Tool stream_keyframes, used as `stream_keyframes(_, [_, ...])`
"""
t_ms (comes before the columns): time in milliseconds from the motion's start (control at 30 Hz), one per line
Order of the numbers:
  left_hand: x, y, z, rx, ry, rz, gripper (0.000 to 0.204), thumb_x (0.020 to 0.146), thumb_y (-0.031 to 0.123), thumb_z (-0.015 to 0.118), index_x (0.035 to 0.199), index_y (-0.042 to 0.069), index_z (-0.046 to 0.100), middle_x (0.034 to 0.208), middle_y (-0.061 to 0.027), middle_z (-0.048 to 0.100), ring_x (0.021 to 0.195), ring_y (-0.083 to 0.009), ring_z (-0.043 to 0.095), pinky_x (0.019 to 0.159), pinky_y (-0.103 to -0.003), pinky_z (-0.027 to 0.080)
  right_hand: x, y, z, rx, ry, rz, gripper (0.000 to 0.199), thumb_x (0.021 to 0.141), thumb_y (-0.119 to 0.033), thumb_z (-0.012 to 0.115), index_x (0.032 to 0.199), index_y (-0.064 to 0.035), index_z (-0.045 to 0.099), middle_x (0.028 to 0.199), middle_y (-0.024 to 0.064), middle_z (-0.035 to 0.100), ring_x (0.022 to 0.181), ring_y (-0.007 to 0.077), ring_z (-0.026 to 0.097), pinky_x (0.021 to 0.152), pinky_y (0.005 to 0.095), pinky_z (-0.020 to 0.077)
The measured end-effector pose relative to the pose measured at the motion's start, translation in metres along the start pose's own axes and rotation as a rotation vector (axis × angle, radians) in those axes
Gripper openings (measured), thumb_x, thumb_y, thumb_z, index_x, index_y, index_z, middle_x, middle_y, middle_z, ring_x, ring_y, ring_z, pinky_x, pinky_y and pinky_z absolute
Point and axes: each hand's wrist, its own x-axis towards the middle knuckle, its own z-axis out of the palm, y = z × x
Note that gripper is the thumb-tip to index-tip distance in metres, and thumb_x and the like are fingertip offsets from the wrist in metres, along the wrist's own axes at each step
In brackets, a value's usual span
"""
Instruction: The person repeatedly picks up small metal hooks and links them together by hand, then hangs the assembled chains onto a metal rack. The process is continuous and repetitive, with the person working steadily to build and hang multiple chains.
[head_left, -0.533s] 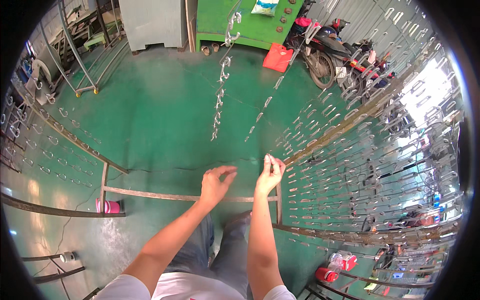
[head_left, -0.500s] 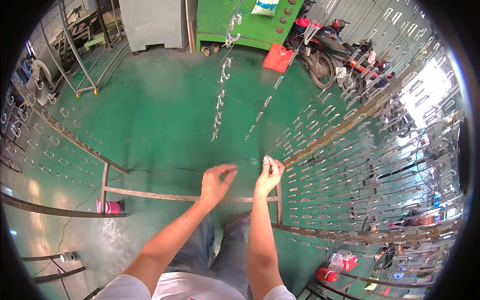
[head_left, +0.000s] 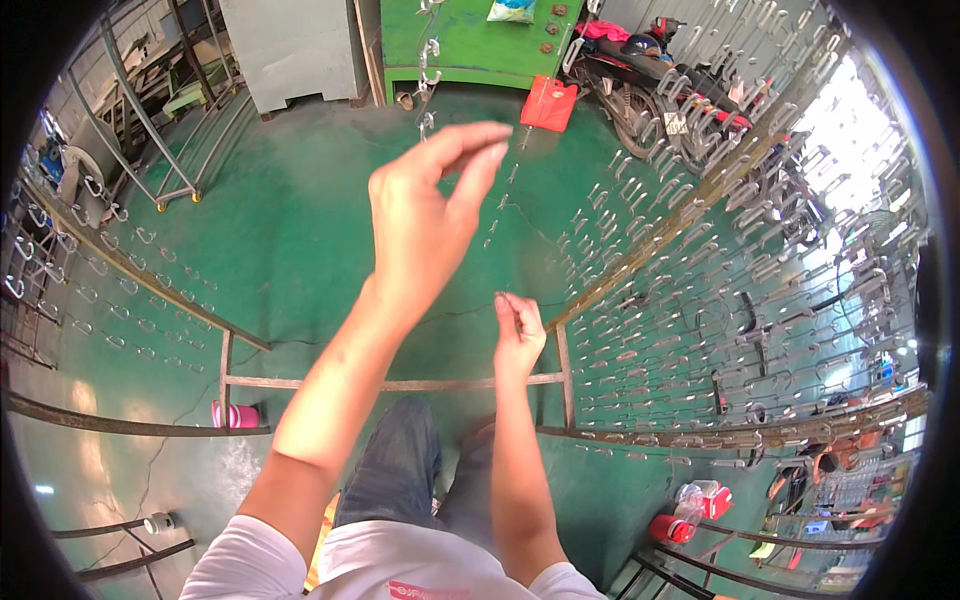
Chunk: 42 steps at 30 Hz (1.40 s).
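My left hand [head_left: 425, 215] is raised in the middle, thumb and forefinger stretched forward with a small gap between their tips. Nothing shows in it. Just beyond those fingertips hangs a strand of small metal hooks [head_left: 512, 178]. Another strand of S-shaped metal hooks [head_left: 430, 62] hangs behind my left hand, which covers its lower part. Lower and to the right, my right hand [head_left: 518, 335] is closed in a pinch. Something thin and small may be at its fingertips, too fine to make out.
Rows of hanging metal hooks [head_left: 680, 330] fill the right side along a brown rail [head_left: 660, 252]. More hooks [head_left: 120, 310] hang at left. A crossbar [head_left: 450, 384] runs before my legs. Beyond are a green cabinet [head_left: 440, 75], a red bag [head_left: 548, 104] and a motorbike [head_left: 640, 100].
My left hand has moved up and forward toward the hanging strands, and looks larger. My right hand has shifted slightly left and stays pinched. The view has shifted a little.
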Motion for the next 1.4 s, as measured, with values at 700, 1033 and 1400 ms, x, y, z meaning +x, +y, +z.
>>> stream_keyframes(700, [0.082,0.008,0.055,0.382,0.122,0.249,0.030,0.077,0.027,0.073,0.101,0.009,0.070,0.083,-0.0043,0.069,0.071,-0.0171,0.060,0.066,-0.035,0.049,0.122,-0.162,0.003,0.377,-0.247,-0.025,0.017,0.089,-0.013,0.066,0.097,0.0012,0.070,0.094,0.0028,0.062,0.090,0.0116,0.057,0.087,0.0256,0.0432])
stream_keyframes(1033, [0.086,0.009,0.047,0.063,-0.062,0.054,0.025,0.082,0.022,0.071,0.101,0.006,0.070,0.080,-0.0040,0.070,0.071,-0.0108,0.062,0.067,-0.029,0.050,0.144,-0.177,0.006,0.372,-0.318,-0.004,0.017,0.089,-0.013,0.066,0.097,0.0011,0.070,0.092,0.0016,0.064,0.090,0.0104,0.057,0.086,0.0252,0.0437])
stream_keyframes(1400, [0.087,0.005,0.021,-0.500,-0.401,-0.219,0.029,0.085,0.020,0.070,0.109,0.003,0.067,0.096,-0.0046,0.069,0.087,-0.0099,0.060,0.080,-0.026,0.047,0.151,-0.179,0.013,0.309,-0.461,-0.021,0.018,0.089,-0.018,0.066,0.097,-0.0027,0.070,0.091,0.0007,0.067,0.087,0.0091,0.055,0.083,0.0255,0.0424])
